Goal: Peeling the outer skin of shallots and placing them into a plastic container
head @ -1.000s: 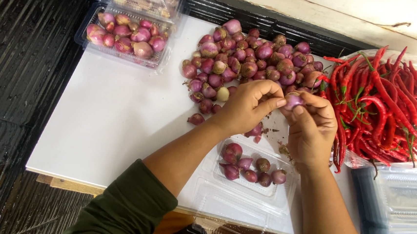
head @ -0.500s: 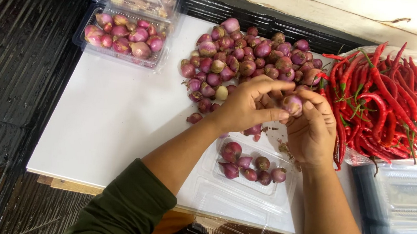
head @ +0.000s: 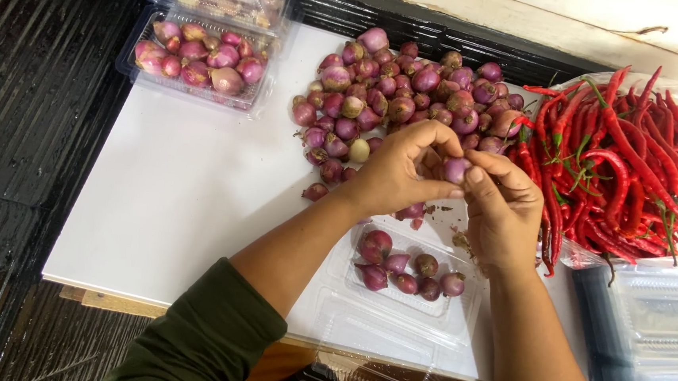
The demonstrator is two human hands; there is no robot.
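I see both hands pinched on one shallot (head: 456, 169), left hand (head: 398, 171) and right hand (head: 503, 214); open tray (head: 470, 303) below holds seven; the pile (head: 409, 92) remains large; I judge early.

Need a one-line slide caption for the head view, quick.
Both hands, left hand and right hand, pinch one shallot above an open clear tray.
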